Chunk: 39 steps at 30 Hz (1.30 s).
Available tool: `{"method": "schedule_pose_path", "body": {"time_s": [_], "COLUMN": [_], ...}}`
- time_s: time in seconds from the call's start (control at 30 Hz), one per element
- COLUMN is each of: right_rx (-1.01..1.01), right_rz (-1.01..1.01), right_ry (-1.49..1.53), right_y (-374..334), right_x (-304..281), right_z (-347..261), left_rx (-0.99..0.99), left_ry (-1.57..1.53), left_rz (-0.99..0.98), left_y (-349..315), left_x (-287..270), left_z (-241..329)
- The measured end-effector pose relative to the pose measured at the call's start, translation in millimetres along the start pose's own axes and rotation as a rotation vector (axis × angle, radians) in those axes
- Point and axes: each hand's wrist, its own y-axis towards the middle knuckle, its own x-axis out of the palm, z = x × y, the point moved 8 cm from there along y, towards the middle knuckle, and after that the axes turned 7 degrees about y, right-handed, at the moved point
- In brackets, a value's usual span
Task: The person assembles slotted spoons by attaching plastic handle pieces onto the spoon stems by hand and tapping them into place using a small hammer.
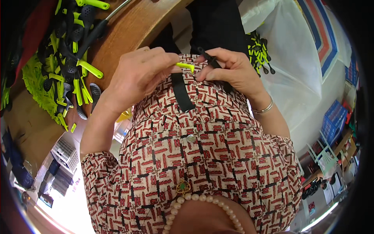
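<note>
Over my lap, my left hand [146,74] is closed round a lime-green plastic handle [187,66], whose end sticks out past the fingers toward the right. Close by, my right hand [235,70] pinches a black plastic utensil piece [210,59] between thumb and fingers; its full shape is partly hidden by the hand. A small gap separates the green handle's end from the right fingertips. Below the left hand a flat black strip [181,93] lies against the patterned shirt; I cannot tell whether it is held.
A wooden table [117,43] on the left bears a heap of lime-green handles [37,91] and black slotted utensils with green handles [90,69]. On the right, a translucent plastic bag [296,82] lies beside many small black-and-green utensils [259,50]. Blue boxes [334,119] stand farther right.
</note>
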Motion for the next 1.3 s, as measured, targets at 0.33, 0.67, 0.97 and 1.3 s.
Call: {"method": "schedule_pose_path", "body": {"time_s": [0.33,0.67,0.97,1.3], "right_rx": [0.048,-0.138,-0.262,-0.525], "right_rz": [0.192,0.066,0.023,0.035], "right_ry": [-0.231,-0.232,-0.426,-0.848], "right_y": [-9.6,-6.7,-1.8,-4.3], "right_x": [4.6,9.5,15.3,24.0], "right_z": [2.4,-19.3,-25.6,-46.3], "left_rx": [0.202,0.31,0.389,0.441], "left_ry": [0.201,0.212,0.267,0.299], "left_rz": [0.069,0.091,0.114,0.086], "left_y": [17.3,25.2,25.9,26.7], "left_x": [1.7,-6.3,-11.4,-10.1], "left_z": [18.2,26.5,30.9,34.6]}}
